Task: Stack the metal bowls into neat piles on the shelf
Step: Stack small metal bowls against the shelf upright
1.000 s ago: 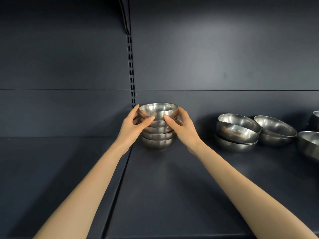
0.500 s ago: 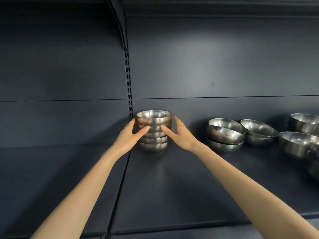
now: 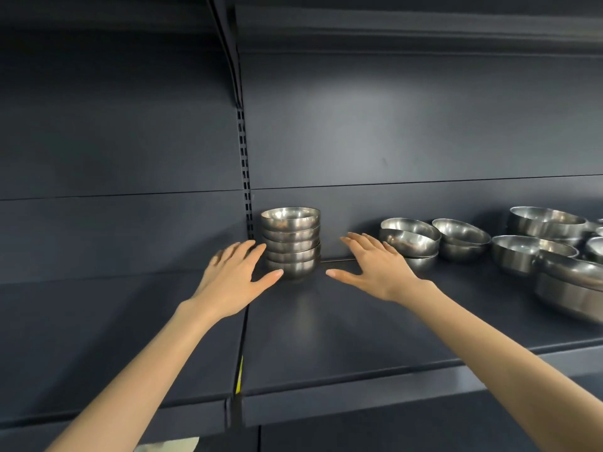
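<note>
Flanking the bowl stack (image 3: 290, 243), left hand (image 3: 231, 282) and right hand (image 3: 375, 269) spread empty; rightmost bowls (image 3: 594, 248) cut off.

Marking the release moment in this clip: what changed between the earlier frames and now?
Both hands let go of the stack of bowls. The left hand and right hand opened and drew back toward the person, the right clearly apart, the left close beside it. The stack stays upright on the shelf; the loose bowls at right lie as before.
</note>
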A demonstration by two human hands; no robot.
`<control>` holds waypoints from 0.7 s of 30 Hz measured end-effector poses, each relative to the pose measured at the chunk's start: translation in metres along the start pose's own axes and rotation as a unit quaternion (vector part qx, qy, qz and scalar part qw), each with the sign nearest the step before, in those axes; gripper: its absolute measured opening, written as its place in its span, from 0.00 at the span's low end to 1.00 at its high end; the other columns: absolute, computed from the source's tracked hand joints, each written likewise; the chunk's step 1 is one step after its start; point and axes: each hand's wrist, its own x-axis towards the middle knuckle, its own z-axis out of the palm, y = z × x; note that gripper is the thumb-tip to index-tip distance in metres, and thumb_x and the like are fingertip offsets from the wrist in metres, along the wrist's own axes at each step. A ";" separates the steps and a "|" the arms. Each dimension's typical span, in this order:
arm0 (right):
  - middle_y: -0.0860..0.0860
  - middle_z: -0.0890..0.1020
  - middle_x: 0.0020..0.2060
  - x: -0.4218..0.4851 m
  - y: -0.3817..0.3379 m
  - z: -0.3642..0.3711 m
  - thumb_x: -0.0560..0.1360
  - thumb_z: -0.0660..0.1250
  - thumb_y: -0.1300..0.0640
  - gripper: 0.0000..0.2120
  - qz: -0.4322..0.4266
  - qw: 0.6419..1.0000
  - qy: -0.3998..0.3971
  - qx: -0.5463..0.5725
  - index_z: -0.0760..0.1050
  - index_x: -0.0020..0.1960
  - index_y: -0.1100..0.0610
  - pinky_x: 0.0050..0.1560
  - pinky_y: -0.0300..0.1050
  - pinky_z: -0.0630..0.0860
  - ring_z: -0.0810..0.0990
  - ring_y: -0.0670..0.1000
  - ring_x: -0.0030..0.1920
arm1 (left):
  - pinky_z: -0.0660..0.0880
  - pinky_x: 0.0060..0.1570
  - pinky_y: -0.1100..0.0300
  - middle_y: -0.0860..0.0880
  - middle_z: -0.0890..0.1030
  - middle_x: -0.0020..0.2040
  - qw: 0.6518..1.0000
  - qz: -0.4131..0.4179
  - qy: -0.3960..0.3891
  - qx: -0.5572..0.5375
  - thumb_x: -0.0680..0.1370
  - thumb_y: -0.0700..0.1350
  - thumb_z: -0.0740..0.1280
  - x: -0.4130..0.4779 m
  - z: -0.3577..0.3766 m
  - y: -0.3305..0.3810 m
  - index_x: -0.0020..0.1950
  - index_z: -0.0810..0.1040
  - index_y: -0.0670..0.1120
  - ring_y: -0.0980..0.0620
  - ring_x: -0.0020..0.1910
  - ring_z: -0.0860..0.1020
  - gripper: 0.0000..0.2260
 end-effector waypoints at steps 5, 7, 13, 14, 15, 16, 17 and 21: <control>0.47 0.48 0.79 -0.030 0.006 0.001 0.74 0.52 0.29 0.42 0.031 0.999 -0.030 -0.019 0.47 0.80 0.50 0.77 0.57 0.45 0.44 0.51 0.79 | 0.50 0.74 0.51 0.51 0.54 0.79 1.000 0.027 0.001 0.010 0.61 0.77 0.30 -0.016 0.008 0.011 0.79 0.53 0.52 0.49 0.78 0.51 0.52; 0.47 0.50 0.79 -0.041 0.011 0.001 0.74 0.53 0.29 0.42 0.040 0.999 -0.022 -0.023 0.49 0.80 0.50 0.77 0.57 0.45 0.45 0.51 0.79 | 0.50 0.75 0.50 0.51 0.54 0.79 0.999 0.031 -0.004 0.003 0.59 0.78 0.27 -0.018 0.013 0.015 0.79 0.53 0.52 0.48 0.78 0.51 0.55; 0.47 0.53 0.79 -0.065 0.040 -0.008 0.74 0.52 0.28 0.41 0.071 0.997 0.014 -0.032 0.50 0.79 0.50 0.77 0.56 0.47 0.48 0.51 0.79 | 0.51 0.74 0.51 0.52 0.54 0.79 0.999 0.047 -0.005 0.017 0.54 0.77 0.20 -0.010 0.015 0.034 0.79 0.52 0.53 0.49 0.77 0.51 0.59; 0.47 0.53 0.79 -0.068 0.047 -0.010 0.74 0.53 0.29 0.41 0.079 0.996 0.018 -0.031 0.50 0.79 0.50 0.77 0.56 0.48 0.48 0.51 0.79 | 0.51 0.74 0.52 0.52 0.54 0.79 0.999 0.051 -0.002 0.015 0.54 0.77 0.21 -0.008 0.012 0.039 0.78 0.52 0.53 0.49 0.77 0.52 0.59; 0.47 0.53 0.79 -0.071 0.053 -0.013 0.74 0.54 0.29 0.41 0.087 0.996 0.021 -0.030 0.49 0.79 0.50 0.76 0.56 0.48 0.49 0.51 0.78 | 0.52 0.74 0.52 0.52 0.55 0.78 0.998 0.056 -0.002 0.010 0.56 0.77 0.22 -0.005 0.011 0.044 0.78 0.53 0.53 0.49 0.77 0.52 0.58; 0.46 0.52 0.79 -0.073 0.060 -0.015 0.74 0.54 0.30 0.41 0.095 0.995 0.022 -0.028 0.49 0.79 0.50 0.76 0.56 0.49 0.49 0.51 0.78 | 0.53 0.73 0.52 0.52 0.55 0.78 0.998 0.061 -0.001 0.003 0.59 0.77 0.26 -0.002 0.011 0.049 0.78 0.54 0.53 0.50 0.77 0.53 0.54; 0.46 0.53 0.79 -0.074 0.067 -0.017 0.75 0.55 0.30 0.41 0.103 0.994 0.023 -0.024 0.48 0.79 0.50 0.76 0.56 0.49 0.49 0.51 0.78 | 0.53 0.73 0.53 0.53 0.56 0.78 0.998 0.067 0.001 -0.007 0.62 0.76 0.30 0.002 0.012 0.055 0.78 0.55 0.53 0.50 0.77 0.53 0.51; 0.46 0.55 0.78 -0.073 0.100 -0.022 0.74 0.56 0.30 0.41 0.128 0.991 0.044 0.004 0.51 0.79 0.50 0.76 0.55 0.54 0.52 0.50 0.78 | 0.54 0.73 0.54 0.52 0.56 0.78 0.995 0.089 -0.012 -0.036 0.74 0.71 0.46 0.020 0.017 0.085 0.78 0.55 0.52 0.52 0.77 0.54 0.37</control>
